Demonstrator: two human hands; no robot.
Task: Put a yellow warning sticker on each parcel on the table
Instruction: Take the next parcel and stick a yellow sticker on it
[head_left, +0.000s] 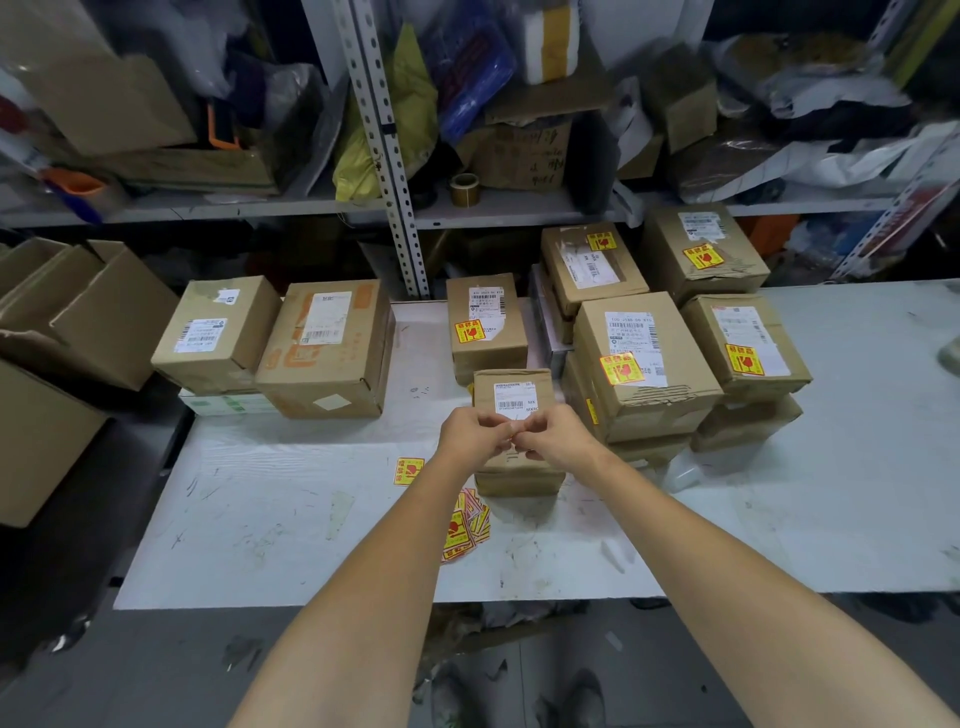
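Head view, left hand (470, 434) and right hand (558, 441) fingertip to fingertip over small parcel (514, 395), cannot tell what they pinch, yellow warning stickers (465, 525) heaped nearby on table (260, 519).

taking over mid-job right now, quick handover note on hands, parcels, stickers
Left hand and right hand: both pinch what looks like a sticker over the small parcel.
Sticker pile and one loose sticker lie on the table.
Done: five parcels at centre and right show yellow stickers.
Left: small parcel, far-left parcel, orange-printed parcel; lower stacked boxes unclear.
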